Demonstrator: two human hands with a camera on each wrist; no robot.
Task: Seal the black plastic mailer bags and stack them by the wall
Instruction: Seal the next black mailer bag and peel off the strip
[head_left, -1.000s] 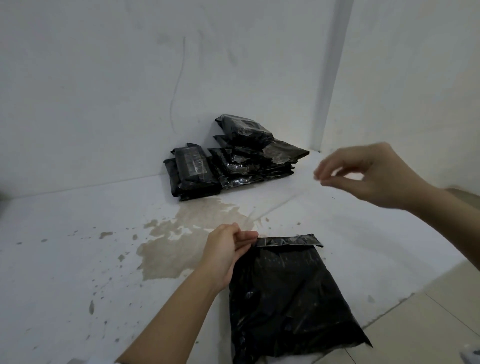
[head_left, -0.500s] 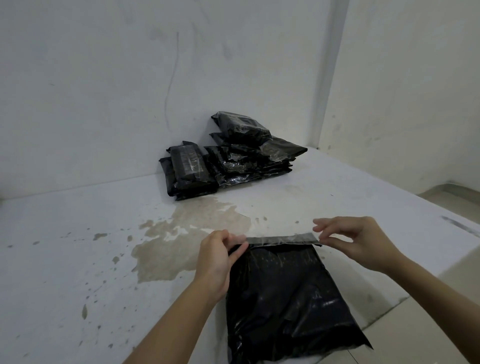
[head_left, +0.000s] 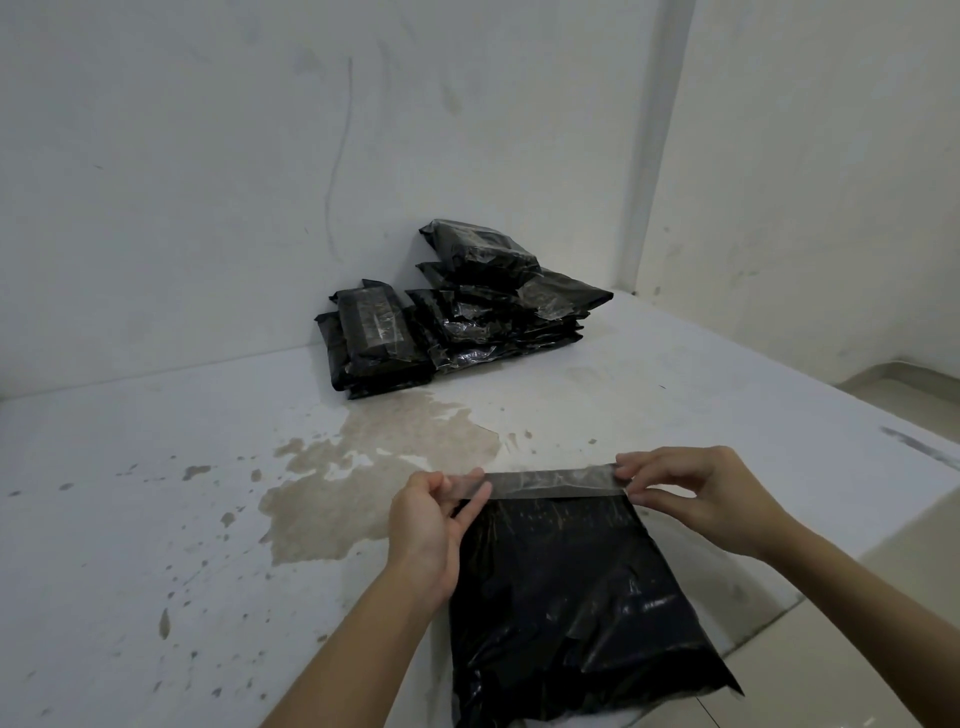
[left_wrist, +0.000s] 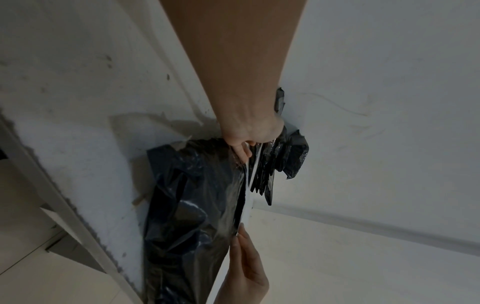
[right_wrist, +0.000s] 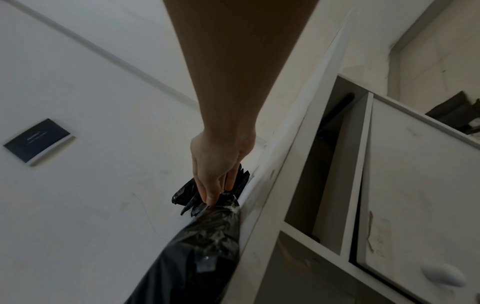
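Both hands now pinch the sealing flap of a black mailer bag: the left hand grips its left end, the right hand its right end. A second ago the right hand hung in the air, well apart from the bag, its fingers pinched on something too small to make out; it has since come down and taken the free corner, while the left hand has kept its hold throughout. The bag lies flat at the near edge of the white platform, partly overhanging it. The flap looks ready to be folded down and pressed shut, so the seal appears about to be made but not yet finished. Sealed bags wait in a pile at the far edge, against the wall, beyond a brown stain.
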